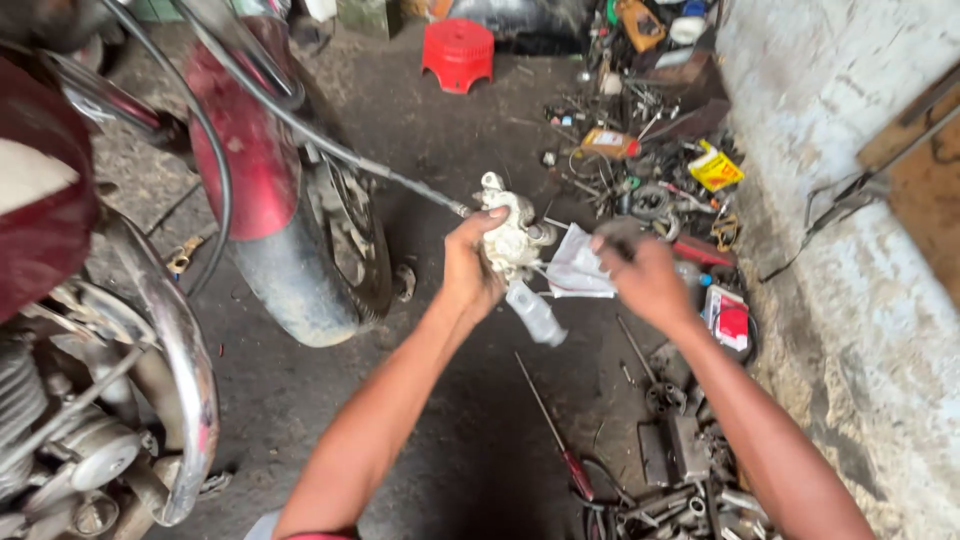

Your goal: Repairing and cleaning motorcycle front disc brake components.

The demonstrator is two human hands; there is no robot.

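Observation:
My left hand [468, 268] grips a pale metal brake caliper [508, 232], which hangs on a black hose [330, 148] running up to the motorcycle. My right hand [645, 280] holds a crumpled white cloth or plastic packet [580, 268] against the caliper's right side. A grey tube-like piece [535, 312] sticks down below the caliper. Both hands are out over the dark oily floor, right of the front wheel.
A red motorcycle with front wheel [320, 250], red mudguard [245, 140] and chrome crash bar [185, 370] fills the left. Loose tools and parts litter the floor by the white wall [860, 300]. A screwdriver [555, 430] lies below my hands. A red stool [458, 52] stands at the back.

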